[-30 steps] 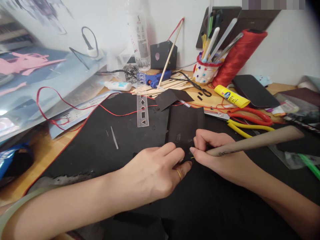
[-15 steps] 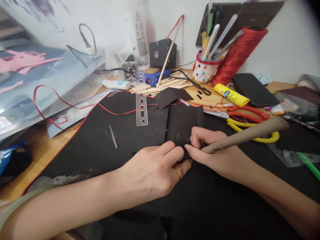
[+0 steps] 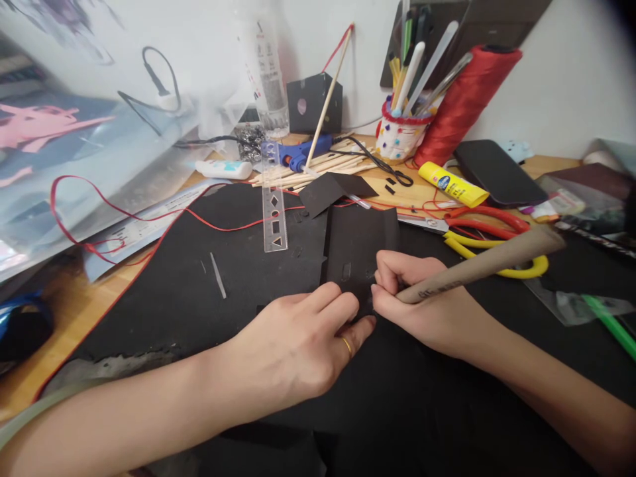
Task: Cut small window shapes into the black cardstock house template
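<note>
My right hand is closed around a pen-shaped tool with a thick grey-brown handle. Its tip is hidden behind my fingers, over the lower right of a black card. A small rectangular outline marks the card's surface. My left hand, a gold ring on one finger, is curled at the card's near edge and presses it down; its fingertips are partly hidden. Beneath everything lies a black mat. A clear stencil ruler rests left of the card, and a folded black card piece lies behind it.
Scissors with red and yellow handles and a yellow glue stick lie to the right. Behind are a blue glue gun, wooden sticks, a decorated pen cup and a red thread spool. Red cord loops leftward.
The whole view has shifted slightly, so most things sit a little further left. My right hand and its tool have drawn slightly away from my left fingers, along the card.
</note>
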`<move>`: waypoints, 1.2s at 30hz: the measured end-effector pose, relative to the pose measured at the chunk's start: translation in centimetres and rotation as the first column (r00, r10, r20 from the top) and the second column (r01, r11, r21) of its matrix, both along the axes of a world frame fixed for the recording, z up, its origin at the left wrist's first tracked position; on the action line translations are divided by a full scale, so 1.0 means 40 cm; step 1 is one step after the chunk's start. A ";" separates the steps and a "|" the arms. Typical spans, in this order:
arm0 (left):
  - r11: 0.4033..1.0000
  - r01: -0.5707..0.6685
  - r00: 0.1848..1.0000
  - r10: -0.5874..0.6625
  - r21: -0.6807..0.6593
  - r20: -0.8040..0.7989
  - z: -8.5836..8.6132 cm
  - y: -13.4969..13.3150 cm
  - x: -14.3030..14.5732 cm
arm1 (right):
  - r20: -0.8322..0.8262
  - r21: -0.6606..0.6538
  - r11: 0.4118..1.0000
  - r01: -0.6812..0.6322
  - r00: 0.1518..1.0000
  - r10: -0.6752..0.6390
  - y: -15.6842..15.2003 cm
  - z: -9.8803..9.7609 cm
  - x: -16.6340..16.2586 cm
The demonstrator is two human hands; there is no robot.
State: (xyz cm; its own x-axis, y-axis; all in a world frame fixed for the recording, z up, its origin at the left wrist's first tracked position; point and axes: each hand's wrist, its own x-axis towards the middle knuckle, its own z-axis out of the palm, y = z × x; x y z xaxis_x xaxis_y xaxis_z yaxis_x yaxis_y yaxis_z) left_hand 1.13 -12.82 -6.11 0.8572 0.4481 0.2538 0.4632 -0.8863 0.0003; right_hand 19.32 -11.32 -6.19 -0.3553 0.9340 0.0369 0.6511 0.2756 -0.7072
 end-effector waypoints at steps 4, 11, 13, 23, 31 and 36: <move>1.000 -0.003 1.000 0.003 0.007 0.005 0.003 0.000 0.001 | 0.017 0.033 0.999 0.023 1.000 -0.024 -0.003 0.001 -0.003; 1.000 0.003 1.000 -0.003 -0.007 -0.016 0.003 -0.003 -0.004 | 0.017 0.059 0.996 0.070 0.997 -0.071 -0.013 -0.002 -0.004; 1.000 -0.001 1.000 0.001 -0.007 -0.021 0.001 -0.004 -0.005 | 0.015 0.067 0.995 0.071 0.997 -0.073 -0.015 -0.001 -0.004; 0.999 -0.045 0.998 0.046 -0.017 0.037 -0.006 -0.003 -0.002 | -0.007 0.038 0.995 0.088 0.996 -0.088 -0.017 -0.001 -0.004; 0.996 -0.008 0.998 0.013 -0.087 0.059 -0.004 0.001 -0.016 | -0.083 -0.039 0.992 0.120 0.989 -0.123 -0.017 0.002 -0.004; 0.989 -0.071 0.997 0.073 -0.127 0.015 0.004 0.003 -0.004 | -0.141 -0.043 0.992 0.119 0.982 -0.124 -0.014 0.003 0.001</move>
